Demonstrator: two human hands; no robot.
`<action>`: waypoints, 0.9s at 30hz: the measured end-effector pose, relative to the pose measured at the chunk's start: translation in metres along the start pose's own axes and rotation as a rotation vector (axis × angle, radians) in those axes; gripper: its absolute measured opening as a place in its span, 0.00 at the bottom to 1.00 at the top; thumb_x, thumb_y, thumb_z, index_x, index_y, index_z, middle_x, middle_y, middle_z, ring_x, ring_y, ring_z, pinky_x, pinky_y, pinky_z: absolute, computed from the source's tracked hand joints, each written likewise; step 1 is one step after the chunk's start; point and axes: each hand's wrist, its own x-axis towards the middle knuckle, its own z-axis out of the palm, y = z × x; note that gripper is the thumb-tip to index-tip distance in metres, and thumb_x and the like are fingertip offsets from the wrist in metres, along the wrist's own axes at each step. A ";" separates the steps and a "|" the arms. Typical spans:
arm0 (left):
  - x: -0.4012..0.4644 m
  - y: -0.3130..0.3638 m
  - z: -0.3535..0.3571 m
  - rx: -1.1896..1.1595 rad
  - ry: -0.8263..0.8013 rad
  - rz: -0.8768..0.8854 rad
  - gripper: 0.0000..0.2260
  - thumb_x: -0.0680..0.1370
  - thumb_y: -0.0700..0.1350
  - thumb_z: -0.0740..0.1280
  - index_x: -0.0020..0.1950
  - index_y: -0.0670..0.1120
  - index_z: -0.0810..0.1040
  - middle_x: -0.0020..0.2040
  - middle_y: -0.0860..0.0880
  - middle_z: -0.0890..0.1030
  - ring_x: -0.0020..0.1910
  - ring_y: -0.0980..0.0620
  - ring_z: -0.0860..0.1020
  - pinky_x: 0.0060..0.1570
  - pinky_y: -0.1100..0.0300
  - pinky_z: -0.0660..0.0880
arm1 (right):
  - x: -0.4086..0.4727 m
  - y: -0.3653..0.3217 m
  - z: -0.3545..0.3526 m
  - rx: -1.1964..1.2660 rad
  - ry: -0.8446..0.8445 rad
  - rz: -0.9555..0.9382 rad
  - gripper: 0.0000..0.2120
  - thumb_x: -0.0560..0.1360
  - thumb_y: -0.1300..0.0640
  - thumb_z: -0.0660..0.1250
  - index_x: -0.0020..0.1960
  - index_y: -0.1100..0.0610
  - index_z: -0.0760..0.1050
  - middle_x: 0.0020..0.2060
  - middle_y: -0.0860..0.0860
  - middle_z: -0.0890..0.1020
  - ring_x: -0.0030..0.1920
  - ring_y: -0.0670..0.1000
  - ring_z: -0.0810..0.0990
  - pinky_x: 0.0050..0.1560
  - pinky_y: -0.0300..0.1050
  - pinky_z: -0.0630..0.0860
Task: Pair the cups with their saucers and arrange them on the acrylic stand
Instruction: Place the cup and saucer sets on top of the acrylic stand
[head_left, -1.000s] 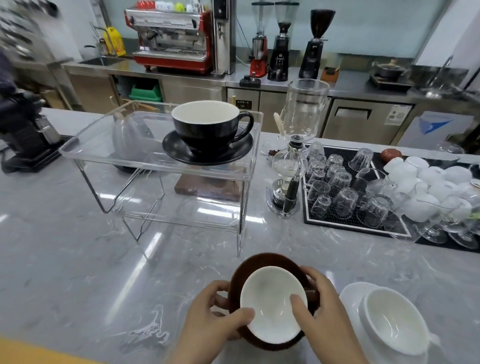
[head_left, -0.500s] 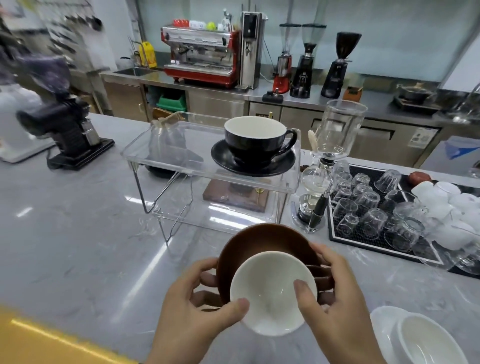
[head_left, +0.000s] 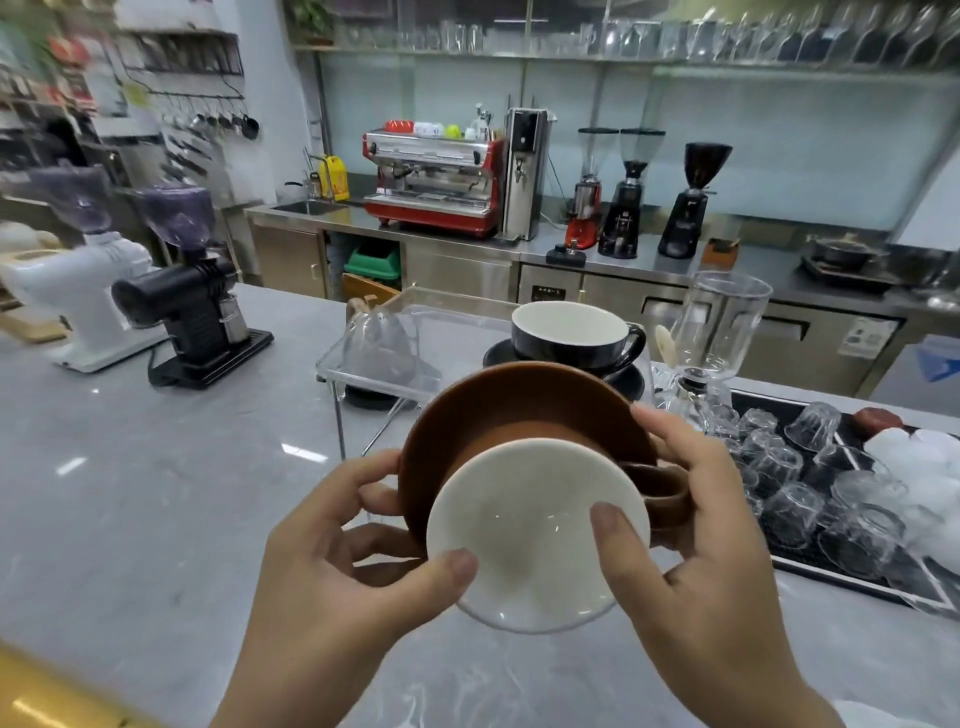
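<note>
A brown cup with a white inside sits on its brown saucer, lifted off the counter and tilted toward me. My left hand grips the saucer's left edge, thumb on the cup's rim. My right hand holds the right edge beside the cup's handle, thumb inside the rim. Behind them stands the clear acrylic stand. On its right half rests a black cup on a black saucer, partly hidden by the brown saucer.
A glass siphon brewer stands right of the stand. A black mat at the right carries several upturned glasses and white cups. Two grinders sit at the left. A glass jug shows behind the stand.
Both hands have raised the brown cup and saucer off the counter and carried them forward toward the stand. The white cup and saucer at the lower right have left the view.
</note>
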 end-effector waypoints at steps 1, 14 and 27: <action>0.006 0.005 -0.003 -0.004 0.006 0.025 0.27 0.51 0.50 0.81 0.50 0.59 0.86 0.35 0.57 0.79 0.30 0.49 0.83 0.29 0.63 0.79 | 0.009 -0.006 0.001 -0.016 -0.004 -0.023 0.26 0.70 0.42 0.66 0.66 0.29 0.64 0.56 0.37 0.76 0.55 0.42 0.80 0.47 0.30 0.78; 0.127 0.071 -0.032 -0.097 0.055 0.098 0.26 0.58 0.51 0.83 0.54 0.51 0.85 0.40 0.48 0.87 0.40 0.44 0.88 0.38 0.54 0.85 | 0.168 -0.053 0.029 -0.196 -0.146 -0.183 0.22 0.76 0.46 0.65 0.68 0.46 0.65 0.54 0.45 0.75 0.54 0.43 0.76 0.51 0.38 0.74; 0.230 0.058 -0.038 0.138 0.024 -0.304 0.17 0.71 0.53 0.79 0.49 0.41 0.84 0.35 0.44 0.88 0.33 0.46 0.88 0.35 0.54 0.86 | 0.286 -0.007 0.082 -0.247 -0.545 0.413 0.14 0.78 0.53 0.65 0.62 0.53 0.67 0.52 0.56 0.80 0.44 0.58 0.87 0.41 0.57 0.85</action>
